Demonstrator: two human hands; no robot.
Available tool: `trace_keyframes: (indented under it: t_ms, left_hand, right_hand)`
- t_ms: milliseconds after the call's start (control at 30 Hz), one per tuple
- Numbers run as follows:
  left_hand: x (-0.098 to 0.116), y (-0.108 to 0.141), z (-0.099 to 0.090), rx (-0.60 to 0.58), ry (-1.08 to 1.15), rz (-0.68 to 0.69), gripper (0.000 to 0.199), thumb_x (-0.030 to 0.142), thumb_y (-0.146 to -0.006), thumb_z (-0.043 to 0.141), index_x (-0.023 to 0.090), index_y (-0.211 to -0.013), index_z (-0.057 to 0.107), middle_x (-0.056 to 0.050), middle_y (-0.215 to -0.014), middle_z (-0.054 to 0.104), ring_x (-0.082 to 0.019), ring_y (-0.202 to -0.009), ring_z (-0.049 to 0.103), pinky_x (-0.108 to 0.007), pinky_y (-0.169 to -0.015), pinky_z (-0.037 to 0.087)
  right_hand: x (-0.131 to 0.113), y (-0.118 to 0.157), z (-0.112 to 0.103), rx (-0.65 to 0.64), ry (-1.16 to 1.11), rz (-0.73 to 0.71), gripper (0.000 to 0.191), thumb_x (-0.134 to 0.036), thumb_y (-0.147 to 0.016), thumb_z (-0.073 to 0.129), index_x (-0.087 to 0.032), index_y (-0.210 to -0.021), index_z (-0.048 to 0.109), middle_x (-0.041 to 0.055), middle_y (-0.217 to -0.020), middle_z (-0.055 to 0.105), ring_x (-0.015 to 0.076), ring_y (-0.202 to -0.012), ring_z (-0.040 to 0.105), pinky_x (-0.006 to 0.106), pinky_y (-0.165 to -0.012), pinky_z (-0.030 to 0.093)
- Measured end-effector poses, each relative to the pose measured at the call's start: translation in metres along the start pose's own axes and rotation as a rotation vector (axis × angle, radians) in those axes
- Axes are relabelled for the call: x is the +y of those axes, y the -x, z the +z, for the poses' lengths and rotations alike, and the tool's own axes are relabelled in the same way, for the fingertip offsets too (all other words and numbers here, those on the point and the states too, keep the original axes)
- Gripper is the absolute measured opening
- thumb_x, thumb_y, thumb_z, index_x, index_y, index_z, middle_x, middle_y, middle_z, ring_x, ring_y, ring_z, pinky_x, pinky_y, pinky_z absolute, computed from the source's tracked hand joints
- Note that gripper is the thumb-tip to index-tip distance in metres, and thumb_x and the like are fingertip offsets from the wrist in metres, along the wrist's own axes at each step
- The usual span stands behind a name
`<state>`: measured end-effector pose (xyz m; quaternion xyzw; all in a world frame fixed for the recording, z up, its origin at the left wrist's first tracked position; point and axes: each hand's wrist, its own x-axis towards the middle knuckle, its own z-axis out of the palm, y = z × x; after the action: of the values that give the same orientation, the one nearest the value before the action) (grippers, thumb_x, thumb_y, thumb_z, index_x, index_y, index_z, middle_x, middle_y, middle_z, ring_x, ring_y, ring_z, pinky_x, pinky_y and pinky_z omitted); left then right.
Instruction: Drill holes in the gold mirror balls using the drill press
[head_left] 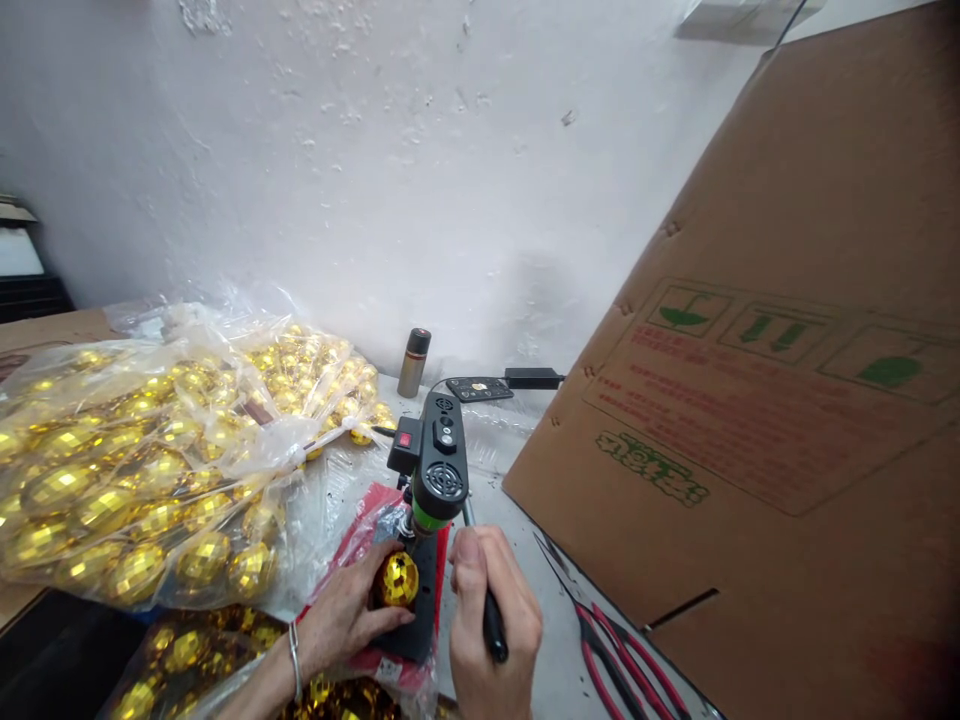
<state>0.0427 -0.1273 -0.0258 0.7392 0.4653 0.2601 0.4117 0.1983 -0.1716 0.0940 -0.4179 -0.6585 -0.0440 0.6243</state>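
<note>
My left hand [349, 610], with a bracelet at the wrist, holds a gold mirrored ball [399, 580] on the dark base plate of a small bench drill press [440, 455]. The ball sits under the drill's chuck; the drill tip is too small to make out. To the right, my right hand [495, 610] is wrapped round the black-ended feed lever [494, 628] of the press. Red plastic [371, 510] and clear film lie beneath the base. Several more gold balls show in a bag [165, 650] below my left forearm.
Large clear bags of gold balls [142, 480] fill the left side. A cardboard box [750, 350] leans on the right, with red-handled scissors [615, 650] beside it. A small cylindrical can [414, 362] and a black power adapter [532, 378] lie by the wall.
</note>
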Motion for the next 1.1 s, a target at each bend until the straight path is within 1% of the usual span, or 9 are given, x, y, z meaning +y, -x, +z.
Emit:
trace_keyframes:
  t_ms: [133,200,300,433,500,633,800,900,1100]
  left_hand:
    - [0.003,0.000,0.000,-0.056,-0.040,-0.008,0.071,0.041,-0.079,0.078,0.024,-0.145,0.057,-0.012,-0.134,0.076,-0.037,-0.121,0.072,-0.045,-0.105,0.056]
    - [0.001,-0.001,0.001,-0.033,-0.087,-0.013,0.069,0.041,-0.081,0.076,0.023,-0.144,0.057,-0.014,-0.131,0.077,-0.037,-0.118,0.073,-0.046,-0.102,0.057]
    - [-0.006,-0.002,0.001,0.034,-0.096,-0.008,0.067,0.042,-0.085,0.072,0.022,-0.146,0.055,-0.016,-0.139,0.072,-0.038,-0.125,0.069,-0.049,-0.108,0.054]
    - [-0.018,0.000,-0.005,0.053,0.028,-0.003,0.068,0.047,-0.087,0.071,0.021,-0.147,0.056,-0.016,-0.147,0.067,-0.037,-0.133,0.064,-0.051,-0.117,0.049]
    - [-0.022,0.001,-0.010,0.038,0.116,-0.008,0.067,0.049,-0.088,0.069,0.023,-0.149,0.055,-0.013,-0.150,0.066,-0.035,-0.137,0.062,-0.051,-0.120,0.047]
    - [-0.024,0.003,-0.017,-0.010,0.200,-0.024,0.066,0.051,-0.090,0.068,0.028,-0.151,0.054,-0.007,-0.149,0.068,-0.032,-0.139,0.061,-0.048,-0.120,0.048]
    - [-0.016,-0.002,-0.016,-0.017,0.068,-0.011,0.067,0.047,-0.088,0.071,0.026,-0.150,0.055,-0.011,-0.149,0.067,-0.033,-0.135,0.063,-0.048,-0.119,0.048]
    - [-0.006,-0.005,-0.016,-0.012,-0.039,0.020,0.065,0.044,-0.088,0.069,0.025,-0.149,0.056,-0.012,-0.147,0.068,-0.035,-0.134,0.064,-0.049,-0.117,0.049]
    - [0.016,-0.008,-0.012,-0.078,-0.209,0.060,0.061,0.033,-0.084,0.066,0.022,-0.144,0.057,-0.017,-0.141,0.068,-0.038,-0.130,0.065,-0.048,-0.110,0.052]
  right_hand:
    - [0.001,0.001,0.000,-0.002,-0.007,0.011,0.027,-0.008,-0.103,0.045,-0.024,-0.082,0.048,-0.0060,-0.070,0.046,0.0077,-0.059,0.049,0.017,-0.056,0.044]
    - [0.001,0.001,0.000,-0.003,-0.004,0.014,0.027,-0.009,-0.103,0.045,-0.024,-0.082,0.048,-0.0061,-0.070,0.046,0.0074,-0.060,0.049,0.016,-0.057,0.044]
    - [0.001,0.000,-0.001,-0.007,0.002,0.008,0.027,-0.010,-0.104,0.044,-0.024,-0.082,0.047,-0.0061,-0.070,0.045,0.0072,-0.059,0.049,0.016,-0.056,0.044]
    - [0.000,-0.001,-0.001,-0.009,0.013,-0.005,0.028,-0.010,-0.105,0.043,-0.024,-0.081,0.046,-0.0064,-0.069,0.044,0.0071,-0.058,0.048,0.016,-0.055,0.043]
    - [-0.001,-0.003,-0.001,-0.005,0.021,-0.008,0.028,-0.010,-0.105,0.044,-0.025,-0.080,0.045,-0.0063,-0.068,0.044,0.0074,-0.058,0.047,0.017,-0.055,0.042]
    - [-0.003,-0.008,-0.001,-0.011,0.028,0.011,0.031,-0.011,-0.105,0.045,-0.025,-0.077,0.041,-0.0066,-0.066,0.042,0.0077,-0.056,0.043,0.018,-0.052,0.038]
    - [-0.004,-0.012,-0.003,-0.018,0.046,0.010,0.032,-0.012,-0.105,0.045,-0.025,-0.076,0.041,-0.0066,-0.065,0.041,0.0083,-0.053,0.039,0.020,-0.049,0.036]
    - [-0.003,-0.012,-0.003,-0.019,0.042,0.011,0.032,-0.012,-0.106,0.045,-0.025,-0.076,0.041,-0.0069,-0.066,0.042,0.0081,-0.053,0.039,0.019,-0.049,0.035]
    - [-0.003,-0.007,-0.004,-0.039,0.015,0.042,0.031,-0.013,-0.106,0.044,-0.025,-0.077,0.040,-0.0066,-0.067,0.043,0.0078,-0.056,0.042,0.018,-0.052,0.037]
